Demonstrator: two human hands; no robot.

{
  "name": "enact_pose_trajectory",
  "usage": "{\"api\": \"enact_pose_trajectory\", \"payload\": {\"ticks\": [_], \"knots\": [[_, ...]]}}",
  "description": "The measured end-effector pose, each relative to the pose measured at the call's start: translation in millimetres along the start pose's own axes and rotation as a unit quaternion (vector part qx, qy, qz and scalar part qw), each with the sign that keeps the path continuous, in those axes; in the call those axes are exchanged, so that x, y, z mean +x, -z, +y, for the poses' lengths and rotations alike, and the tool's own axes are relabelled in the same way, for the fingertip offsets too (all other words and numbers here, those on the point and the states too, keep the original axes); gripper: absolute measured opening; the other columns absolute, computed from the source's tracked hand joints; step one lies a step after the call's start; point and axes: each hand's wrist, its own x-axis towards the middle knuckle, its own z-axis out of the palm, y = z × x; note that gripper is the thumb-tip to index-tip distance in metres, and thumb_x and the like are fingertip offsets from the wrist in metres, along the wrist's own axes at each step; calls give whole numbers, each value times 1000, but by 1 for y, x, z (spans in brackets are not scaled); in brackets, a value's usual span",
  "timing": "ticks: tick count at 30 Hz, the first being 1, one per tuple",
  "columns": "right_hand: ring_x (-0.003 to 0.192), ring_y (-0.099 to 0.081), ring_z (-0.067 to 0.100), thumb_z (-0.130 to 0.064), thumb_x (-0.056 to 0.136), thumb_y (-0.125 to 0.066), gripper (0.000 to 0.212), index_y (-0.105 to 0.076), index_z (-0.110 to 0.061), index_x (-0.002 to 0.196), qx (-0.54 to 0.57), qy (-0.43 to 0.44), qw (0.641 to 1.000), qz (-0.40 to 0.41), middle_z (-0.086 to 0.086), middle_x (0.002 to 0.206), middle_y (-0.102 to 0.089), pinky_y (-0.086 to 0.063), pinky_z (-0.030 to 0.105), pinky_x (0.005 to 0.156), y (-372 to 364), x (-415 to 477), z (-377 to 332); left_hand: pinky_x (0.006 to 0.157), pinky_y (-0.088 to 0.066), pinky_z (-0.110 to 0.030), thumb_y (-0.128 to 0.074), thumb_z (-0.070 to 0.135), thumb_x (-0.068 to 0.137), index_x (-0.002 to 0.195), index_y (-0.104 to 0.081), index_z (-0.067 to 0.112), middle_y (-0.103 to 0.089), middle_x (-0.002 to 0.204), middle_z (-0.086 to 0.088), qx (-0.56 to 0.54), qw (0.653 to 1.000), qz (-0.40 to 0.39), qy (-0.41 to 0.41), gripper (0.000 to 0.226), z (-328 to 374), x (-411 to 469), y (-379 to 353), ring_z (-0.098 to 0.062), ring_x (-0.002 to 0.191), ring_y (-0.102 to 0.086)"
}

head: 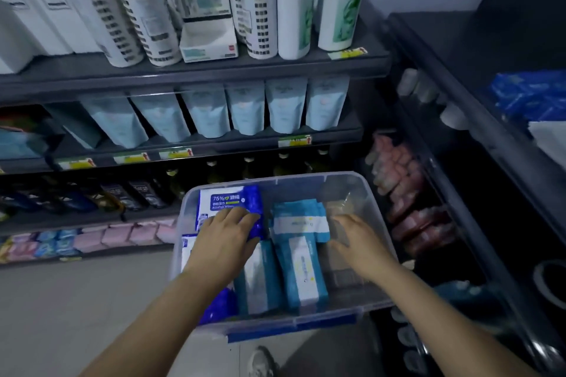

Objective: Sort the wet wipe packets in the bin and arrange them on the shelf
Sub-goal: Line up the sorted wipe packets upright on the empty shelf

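- A clear plastic bin [306,176] is seen at the lower centre of the frame, in front of dark store shelves [196,70].
- The task's packets are all found inside the bin: dark blue alcohol wipe packets [228,200] lie in its left part, and light blue wet wipe packets [301,269] are stacked in the middle.
- The right part of the bin shows mostly bare plastic, though it is blurred.
- The left hand [225,242] is laid on the upper dark blue packet. Its fingers rest fairly straight on top, with the thumb spread aside, and nothing is wrapped or pinched.
- The right hand [361,242] is lowered into the bare right part of the bin. Its fingers are apart and nothing is held.
- The sorting is judged partly done, since the two colours are already largely grouped side by side.
- No packet is seen being carried, so the shelving step is judged not yet started.
- Small pink and blue packs [122,236] fill the lower-left shelf, and blue packs [526,95] sit at the upper right. They are too blurred for it to be told whether they are the same wipes.
- Lifting each group out and lining it up on a shelf is what is judged to remain.
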Motion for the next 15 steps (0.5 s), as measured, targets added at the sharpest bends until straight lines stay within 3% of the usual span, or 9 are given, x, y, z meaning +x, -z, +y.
{"api": "enact_pose_trajectory", "payload": {"ticks": [7,11,15], "knots": [[127,-41,22,-23,90,-59,57,-37,-12,141,-27,-29,998,-44,7,140,-42,-34,32,107,-35,68,-3,71,-54,-40,-87,24,60,106,-70,13,-68,97,-4,-39,998,-9,-41,50,-17,38,-38,-29,86,-64],[139,-27,24,-22,91,-59,70,-20,-12,148,-44,-17,994,-103,7,155,-20,-24,34,114,-51,107,-4,79,-51,-41,-86,23,63,109,-68,13,-67,103,-4,-48,998,6,-32,50,-25,40,-52,-29,94,-63],[146,-1,23,-30,90,-60,83,-5,-13,150,-110,3,975,-192,4,159,-3,-9,36,118,-65,135,-1,79,-51,-42,-80,21,69,109,-68,11,-66,105,-6,-45,999,22,-7,43,-30,42,-52,-31,95,-62]]}}
